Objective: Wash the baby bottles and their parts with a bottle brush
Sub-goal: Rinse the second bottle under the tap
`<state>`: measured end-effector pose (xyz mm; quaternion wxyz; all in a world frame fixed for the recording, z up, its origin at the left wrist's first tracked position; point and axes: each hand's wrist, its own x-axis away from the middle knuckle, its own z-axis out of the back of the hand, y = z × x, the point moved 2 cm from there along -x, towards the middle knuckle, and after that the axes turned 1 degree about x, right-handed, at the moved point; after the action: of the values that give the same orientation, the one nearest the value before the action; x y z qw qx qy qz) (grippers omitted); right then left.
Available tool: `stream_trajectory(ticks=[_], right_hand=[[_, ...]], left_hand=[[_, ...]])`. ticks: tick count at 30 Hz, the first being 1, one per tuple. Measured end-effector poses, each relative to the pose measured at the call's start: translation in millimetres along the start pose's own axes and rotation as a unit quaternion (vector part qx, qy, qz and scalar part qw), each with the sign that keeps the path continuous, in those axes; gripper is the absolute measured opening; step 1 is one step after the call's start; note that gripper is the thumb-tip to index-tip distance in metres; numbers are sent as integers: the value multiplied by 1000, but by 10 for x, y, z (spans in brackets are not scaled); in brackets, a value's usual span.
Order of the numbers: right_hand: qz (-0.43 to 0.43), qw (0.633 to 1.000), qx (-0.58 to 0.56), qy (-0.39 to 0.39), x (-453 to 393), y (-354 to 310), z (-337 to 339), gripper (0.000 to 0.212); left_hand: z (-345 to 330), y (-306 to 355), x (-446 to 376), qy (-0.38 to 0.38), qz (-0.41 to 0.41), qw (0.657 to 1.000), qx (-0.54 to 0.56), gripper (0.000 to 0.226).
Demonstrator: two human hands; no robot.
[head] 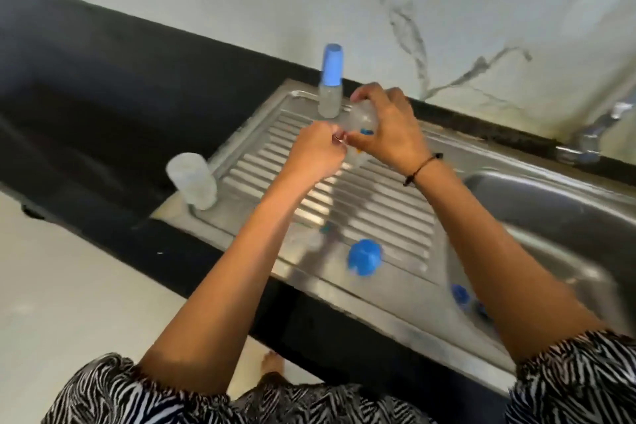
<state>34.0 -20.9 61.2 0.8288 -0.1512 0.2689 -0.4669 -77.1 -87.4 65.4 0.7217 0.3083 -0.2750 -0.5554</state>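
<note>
My right hand grips a clear baby bottle held above the ribbed steel drainboard. My left hand is curled beside the bottle's lower end and pinches something thin there, too blurred to name. A capped bottle with a blue lid stands upright at the drainboard's back edge. An upturned clear bottle stands at the drainboard's left corner. A blue collar ring lies near the front, with a blurred clear part to its left.
The sink basin lies to the right, with small blue parts at its near rim. A tap stands at the back right. Dark countertop stretches left. A marble wall rises behind.
</note>
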Motion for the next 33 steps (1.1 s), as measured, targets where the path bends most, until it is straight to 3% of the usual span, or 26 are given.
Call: stream_trajectory(ticks=[4, 11, 18, 22, 25, 33], right_hand=[[65, 996, -30, -59, -535, -531, -722, 52], [103, 978, -85, -158, -885, -814, -1479, 48], [99, 960, -89, -247, -975, -899, -1729, 49], [119, 954, -75, -266, -1038, -885, -1784, 57], [131, 946, -58, -292, -1042, -870, -1830, 65], [142, 942, -43, -302, -1060, -841, -1773, 75]], left_hand=[[514, -449, -233, 18, 73, 997, 4, 46], [534, -1034, -181, 36, 134, 974, 178, 76], [398, -1251, -212, 59, 145, 961, 227, 79], [316, -1336, -217, 91, 145, 954, 246, 71], [284, -1371, -218, 64, 159, 958, 230, 80], [242, -1332, -173, 83, 164, 954, 238, 82]])
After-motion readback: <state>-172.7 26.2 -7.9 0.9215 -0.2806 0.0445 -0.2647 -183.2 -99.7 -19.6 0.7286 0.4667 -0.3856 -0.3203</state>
